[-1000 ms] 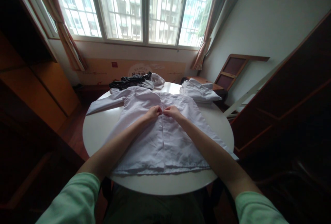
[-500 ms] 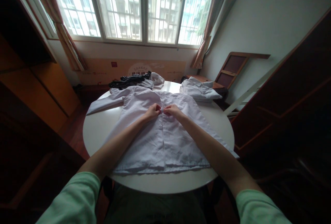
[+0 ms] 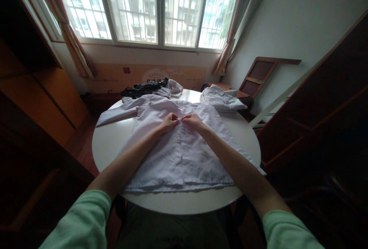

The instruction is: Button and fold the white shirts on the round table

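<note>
A white button-up shirt point(image 3: 178, 157) lies spread front-up on a round white table point(image 3: 109, 145), collar toward the window, one sleeve stretched to the left. My left hand point(image 3: 169, 122) and my right hand point(image 3: 192, 120) meet at the shirt's front placket, high on the chest. Each pinches the fabric edge on its own side, fingertips almost touching. A small button shows on the placket just below them.
A dark garment point(image 3: 145, 88) and a pale one point(image 3: 174, 86) lie at the table's far edge. A folded white pile point(image 3: 221, 101) sits at the far right. Wooden cabinets stand left and right, and a window fills the back wall.
Both hands stay pinched together on the placket and have crept slightly toward the collar. The shirt has not shifted.
</note>
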`<state>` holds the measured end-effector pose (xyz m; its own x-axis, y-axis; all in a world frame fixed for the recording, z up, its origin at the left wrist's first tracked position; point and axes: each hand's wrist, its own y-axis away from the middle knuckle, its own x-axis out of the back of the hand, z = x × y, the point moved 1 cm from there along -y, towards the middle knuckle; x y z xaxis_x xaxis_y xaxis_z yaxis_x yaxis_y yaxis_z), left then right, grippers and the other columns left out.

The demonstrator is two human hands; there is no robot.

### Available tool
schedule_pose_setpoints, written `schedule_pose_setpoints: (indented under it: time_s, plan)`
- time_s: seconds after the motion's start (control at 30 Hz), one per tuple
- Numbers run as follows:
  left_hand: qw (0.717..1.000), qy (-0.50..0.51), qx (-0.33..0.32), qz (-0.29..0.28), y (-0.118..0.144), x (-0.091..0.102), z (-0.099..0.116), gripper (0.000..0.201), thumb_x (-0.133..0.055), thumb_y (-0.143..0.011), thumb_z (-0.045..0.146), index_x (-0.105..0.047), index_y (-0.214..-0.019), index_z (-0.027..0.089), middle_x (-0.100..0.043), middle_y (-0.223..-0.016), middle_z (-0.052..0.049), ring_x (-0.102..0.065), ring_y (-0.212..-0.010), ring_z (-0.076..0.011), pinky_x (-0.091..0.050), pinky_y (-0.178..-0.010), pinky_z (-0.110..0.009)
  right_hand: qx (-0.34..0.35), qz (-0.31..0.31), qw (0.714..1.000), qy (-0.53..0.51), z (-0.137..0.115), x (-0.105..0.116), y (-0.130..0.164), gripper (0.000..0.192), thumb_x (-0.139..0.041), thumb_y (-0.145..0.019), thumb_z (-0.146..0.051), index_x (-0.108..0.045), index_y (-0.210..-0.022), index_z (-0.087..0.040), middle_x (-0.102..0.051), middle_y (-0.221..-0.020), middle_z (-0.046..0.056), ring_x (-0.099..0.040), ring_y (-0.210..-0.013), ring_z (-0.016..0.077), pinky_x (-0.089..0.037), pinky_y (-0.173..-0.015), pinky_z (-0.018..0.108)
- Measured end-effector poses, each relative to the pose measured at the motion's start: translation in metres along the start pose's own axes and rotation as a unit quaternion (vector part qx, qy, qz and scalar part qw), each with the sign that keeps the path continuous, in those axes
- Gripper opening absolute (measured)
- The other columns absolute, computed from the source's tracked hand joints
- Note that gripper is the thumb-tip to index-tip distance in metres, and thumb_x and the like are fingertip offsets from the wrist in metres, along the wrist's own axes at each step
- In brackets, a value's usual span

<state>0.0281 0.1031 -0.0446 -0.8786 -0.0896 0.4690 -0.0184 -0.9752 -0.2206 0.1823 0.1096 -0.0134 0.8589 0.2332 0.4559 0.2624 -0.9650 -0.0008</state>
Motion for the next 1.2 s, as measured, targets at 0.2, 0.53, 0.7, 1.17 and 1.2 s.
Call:
schedule_pose_setpoints:
  time_s: [0.2, 0.53, 0.7, 1.17, 1.2]
  plan:
    - [1.0, 0.007, 0.01, -0.012, 0.004, 0.001, 0.009, 0.012, -0.057, -0.068, 0.015, -0.053, -0.079, 0.017, -0.055, -0.07, 0.002, -0.051, -0.065, -0.0117, -0.044, -0.062, -0.023, 0.025, 0.029, 0.998, 0.04, -0.001, 0.0, 0.0, 0.015, -0.056, -0.061, -0.014, -0.071, -0.065, -0.012, -0.053, -0.045, -0.002, -0.043, -0.044, 0.0078, -0.029, -0.044, 0.019]
    - [1.0, 0.014, -0.001, -0.005, 0.004, 0.0, 0.005, 0.01, -0.058, -0.068, 0.016, -0.053, -0.077, 0.017, -0.054, -0.067, 0.003, -0.05, -0.063, -0.0111, -0.043, -0.06, -0.023, 0.033, 0.003, 0.998, 0.045, 0.001, 0.0, 0.0, 0.013, -0.055, -0.061, -0.018, -0.068, -0.062, -0.012, -0.049, -0.044, -0.004, -0.042, -0.045, 0.0079, -0.03, -0.045, 0.019]
    - [1.0, 0.008, -0.02, -0.004, 0.003, -0.001, 0.002, 0.009, -0.057, -0.068, 0.015, -0.053, -0.076, 0.016, -0.053, -0.067, 0.003, -0.05, -0.064, -0.0112, -0.043, -0.063, -0.023, 0.016, -0.002, 0.999, 0.029, 0.006, -0.003, -0.005, 0.016, -0.049, -0.066, -0.019, -0.058, -0.054, -0.013, -0.042, -0.041, -0.005, -0.034, -0.039, 0.0057, -0.024, -0.041, 0.019]
    - [0.998, 0.02, -0.057, 0.001, -0.006, -0.005, -0.014, 0.008, -0.058, -0.067, 0.017, -0.054, -0.074, 0.016, -0.057, -0.07, 0.002, -0.052, -0.066, -0.0118, -0.043, -0.064, -0.024, 0.031, -0.003, 0.997, 0.069, 0.0, -0.004, 0.003, 0.016, -0.051, -0.068, -0.015, -0.066, -0.069, -0.011, -0.045, -0.04, -0.006, -0.04, -0.037, 0.0063, -0.03, -0.041, 0.018]
    - [0.998, 0.025, -0.059, 0.0, -0.007, -0.005, -0.016, 0.008, -0.058, -0.067, 0.017, -0.054, -0.074, 0.016, -0.057, -0.07, 0.002, -0.052, -0.065, -0.0117, -0.043, -0.063, -0.024, 0.028, -0.006, 0.998, 0.064, 0.0, -0.004, 0.003, 0.016, -0.051, -0.068, -0.014, -0.066, -0.068, -0.011, -0.044, -0.039, -0.006, -0.04, -0.037, 0.0063, -0.029, -0.04, 0.018]
